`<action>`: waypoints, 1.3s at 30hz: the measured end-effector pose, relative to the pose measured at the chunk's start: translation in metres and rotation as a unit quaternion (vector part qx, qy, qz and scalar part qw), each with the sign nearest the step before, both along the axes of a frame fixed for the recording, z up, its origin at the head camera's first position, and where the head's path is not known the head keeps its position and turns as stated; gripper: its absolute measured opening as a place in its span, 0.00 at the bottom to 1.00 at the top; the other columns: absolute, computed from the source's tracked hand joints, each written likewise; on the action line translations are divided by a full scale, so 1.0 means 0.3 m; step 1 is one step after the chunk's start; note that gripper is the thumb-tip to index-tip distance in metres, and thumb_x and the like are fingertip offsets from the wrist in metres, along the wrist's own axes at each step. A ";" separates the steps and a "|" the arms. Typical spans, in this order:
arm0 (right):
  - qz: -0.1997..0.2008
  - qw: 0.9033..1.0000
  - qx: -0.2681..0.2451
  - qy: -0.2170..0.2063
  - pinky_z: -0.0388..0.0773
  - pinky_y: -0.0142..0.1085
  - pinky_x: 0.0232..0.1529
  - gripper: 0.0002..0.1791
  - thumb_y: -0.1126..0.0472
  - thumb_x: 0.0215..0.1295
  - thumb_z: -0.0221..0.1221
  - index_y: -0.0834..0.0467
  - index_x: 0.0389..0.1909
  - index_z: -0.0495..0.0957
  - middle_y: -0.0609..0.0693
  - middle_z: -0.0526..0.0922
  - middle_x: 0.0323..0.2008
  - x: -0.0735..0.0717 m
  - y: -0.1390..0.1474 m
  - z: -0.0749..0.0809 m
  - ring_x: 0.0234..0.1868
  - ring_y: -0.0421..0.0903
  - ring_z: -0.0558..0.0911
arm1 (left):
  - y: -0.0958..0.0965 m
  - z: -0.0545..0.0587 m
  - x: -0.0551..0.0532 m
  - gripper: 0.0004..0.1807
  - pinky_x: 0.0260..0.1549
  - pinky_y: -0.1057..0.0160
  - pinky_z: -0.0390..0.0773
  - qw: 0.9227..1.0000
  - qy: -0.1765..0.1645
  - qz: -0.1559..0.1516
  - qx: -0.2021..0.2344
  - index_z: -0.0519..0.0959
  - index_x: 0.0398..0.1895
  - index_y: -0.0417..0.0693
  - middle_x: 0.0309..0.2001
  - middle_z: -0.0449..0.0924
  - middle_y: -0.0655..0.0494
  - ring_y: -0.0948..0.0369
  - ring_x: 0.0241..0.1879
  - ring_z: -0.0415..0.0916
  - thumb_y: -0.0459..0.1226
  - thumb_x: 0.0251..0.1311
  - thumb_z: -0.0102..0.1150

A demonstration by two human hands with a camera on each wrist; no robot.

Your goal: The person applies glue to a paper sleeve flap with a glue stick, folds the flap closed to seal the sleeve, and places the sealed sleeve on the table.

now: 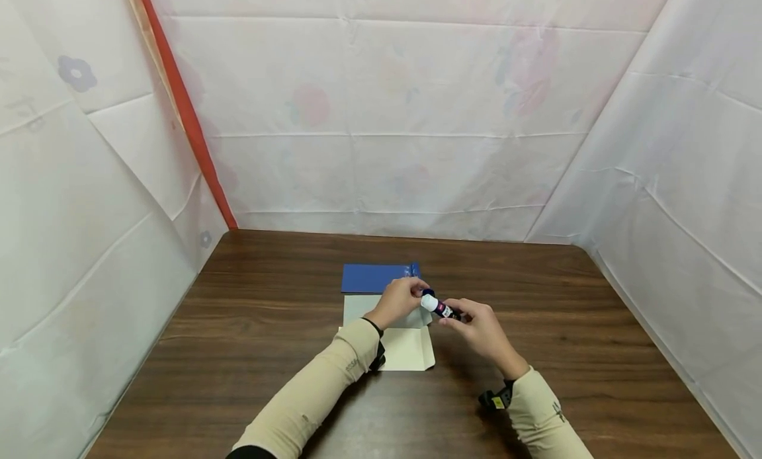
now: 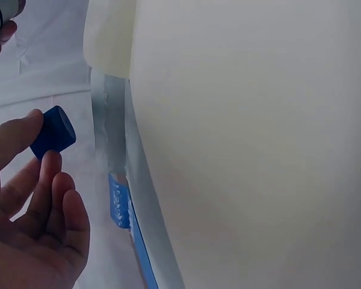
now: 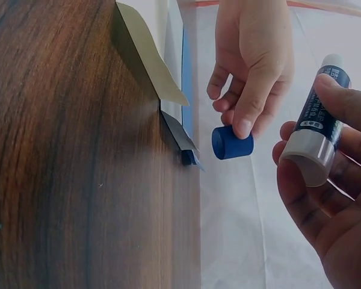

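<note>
My left hand (image 1: 397, 302) pinches a small dark blue cap (image 3: 233, 143) between thumb and fingers, above the right ends of the envelopes. Apart from the cap, my right hand (image 1: 481, 328) holds an uncapped glue stick (image 3: 317, 123) with a dark label and a white end, tilted toward the left hand. Beneath the hands lie a blue envelope (image 1: 372, 278), a pale grey-blue envelope (image 1: 360, 305) and a cream envelope (image 1: 405, 350), stacked in an overlapping row. Their flaps point right. Whitish smears show on the blue flap (image 2: 119, 201). My left forearm hides part of the cream one.
The envelopes lie on a dark brown wood-grain table (image 1: 262, 300). White printed sheeting (image 1: 381, 115) hangs behind it and along both sides, with a red strip (image 1: 184, 108) at the back left corner. A dark wrist camera (image 1: 497, 398) sits under the right wrist.
</note>
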State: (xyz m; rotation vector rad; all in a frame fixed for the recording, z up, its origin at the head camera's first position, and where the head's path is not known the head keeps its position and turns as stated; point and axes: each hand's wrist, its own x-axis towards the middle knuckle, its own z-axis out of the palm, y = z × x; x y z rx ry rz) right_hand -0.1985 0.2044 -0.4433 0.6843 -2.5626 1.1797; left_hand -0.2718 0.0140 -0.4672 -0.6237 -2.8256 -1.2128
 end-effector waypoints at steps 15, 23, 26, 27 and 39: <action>-0.005 1.000 -0.014 -0.005 0.75 0.29 0.28 0.14 0.64 0.56 0.69 0.61 0.44 0.84 0.52 0.86 0.35 0.002 0.009 -0.004 0.28 0.33 0.74 | 0.053 0.003 0.014 0.14 0.41 0.62 0.76 0.999 0.006 -0.019 -0.039 0.84 0.46 0.45 0.41 0.84 0.51 0.57 0.41 0.77 0.31 0.56 0.67; -0.002 1.000 -0.021 0.000 0.75 0.29 0.29 0.13 0.63 0.56 0.68 0.60 0.43 0.84 0.52 0.87 0.35 0.006 0.014 -0.015 0.29 0.32 0.75 | 0.071 0.004 0.025 0.12 0.47 0.58 0.76 0.996 0.017 -0.038 -0.076 0.85 0.43 0.44 0.43 0.86 0.50 0.54 0.44 0.80 0.32 0.54 0.69; -0.002 1.000 -0.020 -0.004 0.75 0.29 0.29 0.14 0.62 0.56 0.68 0.60 0.44 0.84 0.52 0.87 0.36 0.006 0.013 -0.015 0.30 0.32 0.75 | 0.076 0.000 0.027 0.13 0.45 0.59 0.76 0.997 -0.002 -0.036 -0.074 0.84 0.44 0.43 0.43 0.86 0.49 0.54 0.43 0.79 0.34 0.54 0.70; -0.002 1.000 -0.019 -0.005 0.75 0.30 0.30 0.14 0.62 0.57 0.68 0.60 0.44 0.84 0.52 0.87 0.36 0.007 0.012 -0.015 0.30 0.32 0.75 | 0.077 0.000 0.028 0.13 0.45 0.60 0.76 0.997 -0.007 -0.035 -0.074 0.84 0.44 0.43 0.43 0.86 0.49 0.54 0.43 0.78 0.35 0.54 0.70; -0.001 1.000 -0.017 -0.016 0.75 0.30 0.30 0.14 0.61 0.58 0.67 0.61 0.45 0.84 0.53 0.87 0.37 0.006 0.014 -0.010 0.30 0.33 0.75 | 0.081 0.005 0.035 0.15 0.41 0.61 0.78 0.997 -0.030 -0.043 -0.049 0.83 0.45 0.41 0.43 0.85 0.47 0.54 0.41 0.80 0.34 0.54 0.70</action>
